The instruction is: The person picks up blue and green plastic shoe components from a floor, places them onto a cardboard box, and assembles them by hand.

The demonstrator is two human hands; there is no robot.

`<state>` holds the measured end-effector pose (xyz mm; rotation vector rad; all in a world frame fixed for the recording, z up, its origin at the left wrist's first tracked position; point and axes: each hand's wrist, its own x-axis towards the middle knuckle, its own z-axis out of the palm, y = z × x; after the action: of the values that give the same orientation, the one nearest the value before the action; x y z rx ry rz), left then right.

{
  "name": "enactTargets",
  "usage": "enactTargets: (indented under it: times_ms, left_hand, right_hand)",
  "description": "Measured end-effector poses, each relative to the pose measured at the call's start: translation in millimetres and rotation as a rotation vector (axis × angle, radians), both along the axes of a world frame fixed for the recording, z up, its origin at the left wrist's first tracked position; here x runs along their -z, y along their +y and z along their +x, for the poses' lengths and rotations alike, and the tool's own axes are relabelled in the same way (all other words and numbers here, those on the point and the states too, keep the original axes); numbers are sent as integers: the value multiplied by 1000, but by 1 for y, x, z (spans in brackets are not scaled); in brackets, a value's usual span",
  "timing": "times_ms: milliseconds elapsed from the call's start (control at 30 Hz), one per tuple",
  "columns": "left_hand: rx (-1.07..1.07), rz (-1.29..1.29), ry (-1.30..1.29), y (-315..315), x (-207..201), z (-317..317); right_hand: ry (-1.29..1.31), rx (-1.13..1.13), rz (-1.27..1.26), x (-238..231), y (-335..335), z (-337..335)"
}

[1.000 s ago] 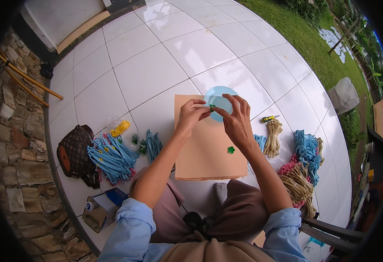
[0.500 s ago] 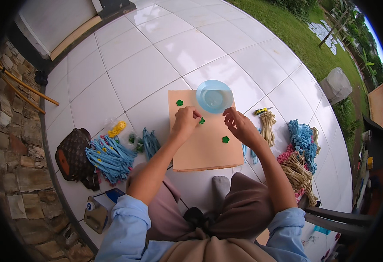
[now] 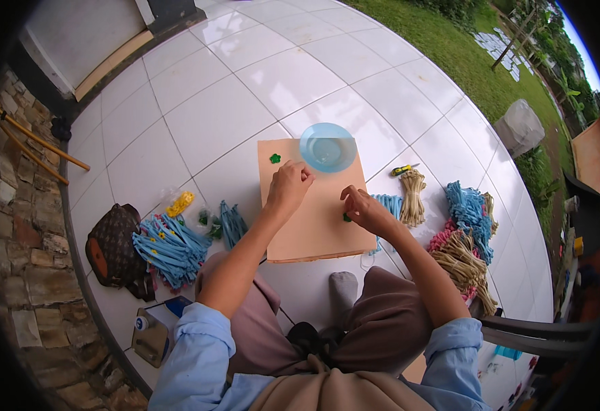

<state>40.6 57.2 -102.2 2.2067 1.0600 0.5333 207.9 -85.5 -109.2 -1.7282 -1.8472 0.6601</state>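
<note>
My left hand is over the tan board, its fingers pinched together; whatever they hold is hidden. My right hand hovers at the board's right side with its fingers curled but apart. Just beneath its fingers lies a green flower-shaped piece, partly covered by the hand. Another green flower piece rests near the board's far left corner. A light blue translucent bowl stands at the far edge, overlapping the board.
Left of the board lie blue cord bundles, a bag of yellow pieces and a brown patterned backpack. To the right are a yellow-handled screwdriver, a beige cord bundle and a pile of blue, pink and beige cords.
The green flower piece that showed at my left fingertips is no longer visible. My right hand has come down and nearer, over the right-hand flower piece. The view has shifted slightly.
</note>
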Motion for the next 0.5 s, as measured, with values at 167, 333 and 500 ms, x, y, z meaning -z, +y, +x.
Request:
enactTargets:
  times_ms: [167,333,500]
  left_hand:
    - [276,-513,-243,-3,4,6]
    - [219,-510,-289,0,-6,6]
    - [-58,-414,-430,22,5,-1]
  right_hand:
    - [262,167,69,-6,20,1]
    - [459,292,127,-21,53,-12]
    - [-67,346,214,-10,74,-15]
